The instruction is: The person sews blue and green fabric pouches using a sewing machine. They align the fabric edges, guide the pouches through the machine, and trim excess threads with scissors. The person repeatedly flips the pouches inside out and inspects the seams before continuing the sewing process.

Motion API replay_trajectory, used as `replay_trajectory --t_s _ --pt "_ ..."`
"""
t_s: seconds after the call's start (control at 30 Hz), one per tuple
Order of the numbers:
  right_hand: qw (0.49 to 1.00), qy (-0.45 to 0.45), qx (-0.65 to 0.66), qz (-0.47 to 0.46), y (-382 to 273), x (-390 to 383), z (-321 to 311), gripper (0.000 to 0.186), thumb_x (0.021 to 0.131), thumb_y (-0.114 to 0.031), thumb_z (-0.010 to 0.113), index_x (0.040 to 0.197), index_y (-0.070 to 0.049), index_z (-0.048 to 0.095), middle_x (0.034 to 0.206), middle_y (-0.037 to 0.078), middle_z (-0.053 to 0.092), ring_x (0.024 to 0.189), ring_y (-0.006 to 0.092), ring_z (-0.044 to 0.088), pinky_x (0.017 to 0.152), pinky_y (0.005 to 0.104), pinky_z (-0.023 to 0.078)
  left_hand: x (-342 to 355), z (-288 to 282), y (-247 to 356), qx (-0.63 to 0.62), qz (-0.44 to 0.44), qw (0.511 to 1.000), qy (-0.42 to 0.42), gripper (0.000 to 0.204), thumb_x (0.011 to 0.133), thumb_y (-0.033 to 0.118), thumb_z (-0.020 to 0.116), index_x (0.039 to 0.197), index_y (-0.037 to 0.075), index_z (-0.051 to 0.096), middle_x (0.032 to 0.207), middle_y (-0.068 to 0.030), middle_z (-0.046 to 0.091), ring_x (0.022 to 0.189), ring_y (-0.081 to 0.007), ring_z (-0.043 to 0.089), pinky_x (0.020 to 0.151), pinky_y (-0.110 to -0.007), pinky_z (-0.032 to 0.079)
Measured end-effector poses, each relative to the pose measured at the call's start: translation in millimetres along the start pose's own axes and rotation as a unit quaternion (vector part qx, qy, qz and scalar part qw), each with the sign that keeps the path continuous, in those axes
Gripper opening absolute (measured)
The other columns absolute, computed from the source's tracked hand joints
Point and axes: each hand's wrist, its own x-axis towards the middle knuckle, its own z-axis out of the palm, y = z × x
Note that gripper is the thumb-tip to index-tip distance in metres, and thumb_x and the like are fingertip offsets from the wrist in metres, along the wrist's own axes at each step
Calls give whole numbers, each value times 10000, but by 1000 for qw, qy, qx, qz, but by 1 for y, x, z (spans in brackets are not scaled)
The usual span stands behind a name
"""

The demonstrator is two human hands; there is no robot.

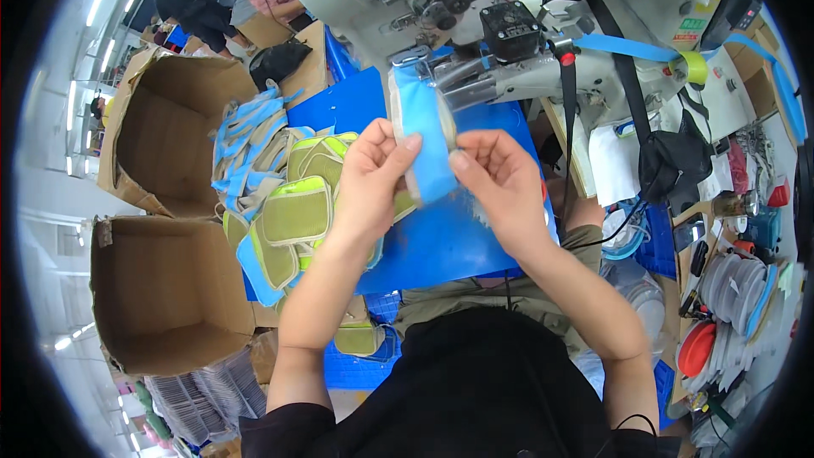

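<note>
A blue fabric piece with pale beige edging [431, 157] is stretched between my hands, its far end at the presser foot [410, 57] of a sewing machine [352, 4]. My left hand [373, 174] pinches its left edge between thumb and fingers. At the right edge, my right hand [502, 174] closes thumb and fingertips on the same piece. Both hands are above the blue tabletop [441, 242]. Left of them lies a pile of olive-green mesh pieces with lime edging [295, 210], beside a heap of blue and beige strips [250, 140].
Two open cardboard boxes [170, 288] stand at the left. Blue tape [632, 48] runs from the right through a yellow-green roll [694, 68] to the machine. A black pouch [674, 161] hangs on straps. Rolls and tools crowd the far right. Other people [191, 0] are at upper left.
</note>
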Motion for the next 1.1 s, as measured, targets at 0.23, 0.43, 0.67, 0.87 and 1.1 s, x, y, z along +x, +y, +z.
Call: replay_trajectory --t_s 0.23,0.43,0.67,0.87,1.1 --pt "994 -91 -5 56 -15 -37 -5 203 972 -194 723 874 -33 647 727 -35 590 672 26 511 617 221 427 -35 -14 -6 -192 -86 964 -163 301 1028 147 606 1295 18 554 1187 -109 686 1033 -185 696 920 -345 587" --pt "996 -80 -39 -14 -24 -43 1 277 964 -188 728 773 -12 632 641 -24 579 612 23 508 540 240 399 0 4 7 578 481 657 46 389 810 152 781 1164 51 656 1121 -138 707 1113 -332 659 995 -476 482" --pt "984 -139 -83 -69 -37 -28 8 202 922 -148 746 813 -1 660 678 73 657 572 101 589 530 287 452 25 2 12 548 537 641 6 195 754 89 787 934 34 739 952 -123 770 918 -279 750 928 -435 543" --pt "951 83 -209 -212 3 28 2 173 806 -82 808 918 -35 686 836 74 679 712 173 643 647 304 502 14 8 10 540 543 643 0 208 755 81 834 939 37 746 946 -117 771 894 -263 755 864 -419 572" --pt "973 39 -167 -155 29 29 2 189 766 -19 783 936 -24 702 809 56 684 725 149 639 671 297 502 10 8 14 597 538 593 -56 210 727 100 804 929 71 751 967 -68 770 932 -217 743 865 -377 540"
